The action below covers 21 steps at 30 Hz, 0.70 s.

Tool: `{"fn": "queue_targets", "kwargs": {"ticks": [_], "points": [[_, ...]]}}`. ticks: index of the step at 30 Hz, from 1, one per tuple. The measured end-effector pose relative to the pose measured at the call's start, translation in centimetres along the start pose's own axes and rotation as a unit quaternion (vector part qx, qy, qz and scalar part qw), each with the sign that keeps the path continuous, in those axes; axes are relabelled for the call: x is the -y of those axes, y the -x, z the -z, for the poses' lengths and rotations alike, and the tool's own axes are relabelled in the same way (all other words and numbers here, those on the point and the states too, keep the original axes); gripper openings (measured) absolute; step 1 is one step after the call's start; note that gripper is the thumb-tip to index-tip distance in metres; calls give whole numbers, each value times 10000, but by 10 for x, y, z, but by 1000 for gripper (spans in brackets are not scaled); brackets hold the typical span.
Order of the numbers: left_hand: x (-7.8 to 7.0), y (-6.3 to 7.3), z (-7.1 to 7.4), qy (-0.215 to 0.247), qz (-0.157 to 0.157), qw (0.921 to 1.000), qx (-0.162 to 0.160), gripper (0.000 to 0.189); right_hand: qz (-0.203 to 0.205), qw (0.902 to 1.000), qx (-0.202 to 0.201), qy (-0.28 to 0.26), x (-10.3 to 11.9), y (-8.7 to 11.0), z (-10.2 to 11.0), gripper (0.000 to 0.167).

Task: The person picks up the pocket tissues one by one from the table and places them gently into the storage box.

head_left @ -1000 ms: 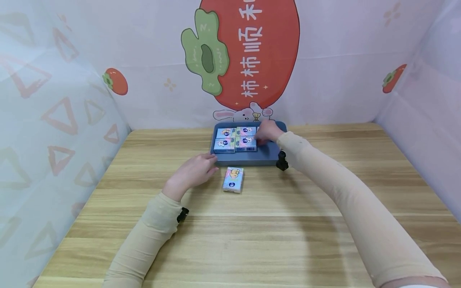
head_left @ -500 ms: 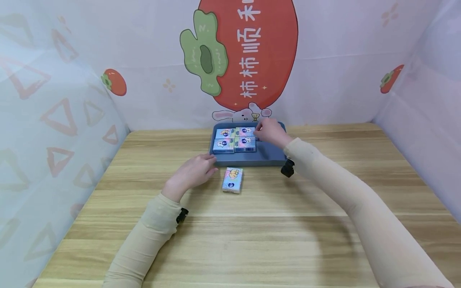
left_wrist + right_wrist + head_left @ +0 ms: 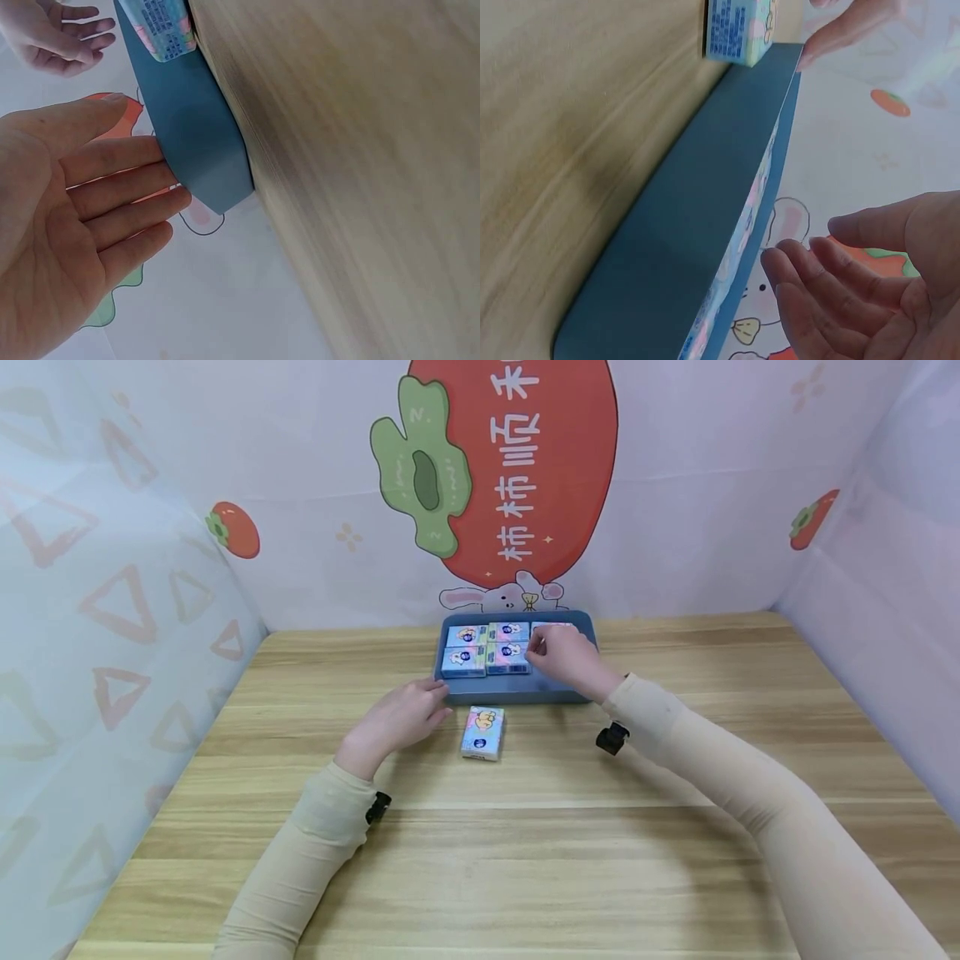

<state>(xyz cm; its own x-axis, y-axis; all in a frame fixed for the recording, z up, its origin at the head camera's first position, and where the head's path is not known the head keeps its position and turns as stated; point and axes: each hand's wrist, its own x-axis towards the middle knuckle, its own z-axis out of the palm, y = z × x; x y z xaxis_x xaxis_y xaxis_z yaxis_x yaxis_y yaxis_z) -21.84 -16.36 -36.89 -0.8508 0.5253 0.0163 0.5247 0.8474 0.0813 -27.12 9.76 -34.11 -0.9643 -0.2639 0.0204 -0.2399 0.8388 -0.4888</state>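
My left hand (image 3: 401,718) rests its straight fingertips on the left front corner of a blue-grey tray (image 3: 517,697). In the left wrist view those fingers (image 3: 124,184) lie against the tray's end. Inside the tray, several small pastel tissue packs (image 3: 463,662) lie in two rows. Over the tray's right part hovers my right hand (image 3: 566,660), its fingers loosely bent and holding nothing, as the right wrist view shows. It partly hides the back right pack (image 3: 550,626). One more tissue pack (image 3: 483,732) lies on the table just in front of the tray.
A wooden tabletop (image 3: 480,860) stretches in front of the tray. Behind it rises a white backdrop (image 3: 690,527) with a large printed persimmon (image 3: 555,460). Patterned white sheets (image 3: 120,693) close off both sides.
My right hand has come up off the back right pack and drawn toward the front, leaving that pack in the tray. The left hand stays at the tray's corner.
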Motion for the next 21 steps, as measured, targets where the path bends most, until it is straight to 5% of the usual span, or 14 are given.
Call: {"fn": "queue_targets", "kwargs": {"ticks": [21], "points": [[0, 0, 0, -28, -48, 10000, -34, 42, 524, 9986, -19, 111, 12, 26, -19, 13]]}}
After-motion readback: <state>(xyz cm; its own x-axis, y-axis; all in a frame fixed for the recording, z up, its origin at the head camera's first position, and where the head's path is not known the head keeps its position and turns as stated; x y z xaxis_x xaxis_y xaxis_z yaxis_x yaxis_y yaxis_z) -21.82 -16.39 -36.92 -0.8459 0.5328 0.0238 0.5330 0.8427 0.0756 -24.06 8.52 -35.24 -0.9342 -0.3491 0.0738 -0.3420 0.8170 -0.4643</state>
